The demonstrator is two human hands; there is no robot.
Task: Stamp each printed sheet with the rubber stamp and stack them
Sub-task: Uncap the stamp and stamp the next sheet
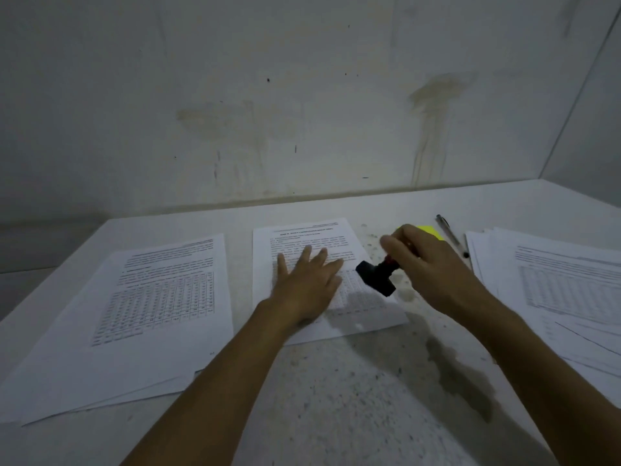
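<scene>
Fingers (396, 243) of R hand (423, 264) grip stamp (376, 277); L hand (305, 280) flat on sheet (302, 237).

Matt paper sheet (322, 250), matt black stamp (376, 277), speckled tabletop (336, 398)

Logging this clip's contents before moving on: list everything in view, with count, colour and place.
middle sheet: one, white, printed, centre of table
left stack: several sheets, white, printed, left
right stack: several sheets, white, fanned, right
rubber stamp: one, black with red band, tilted above the middle sheet's right edge
pen: one, grey, far right of centre
yellow item: one, behind right hand, kind unclear
table: one, speckled white
left hand: flat on middle sheet
right hand: grips stamp
</scene>
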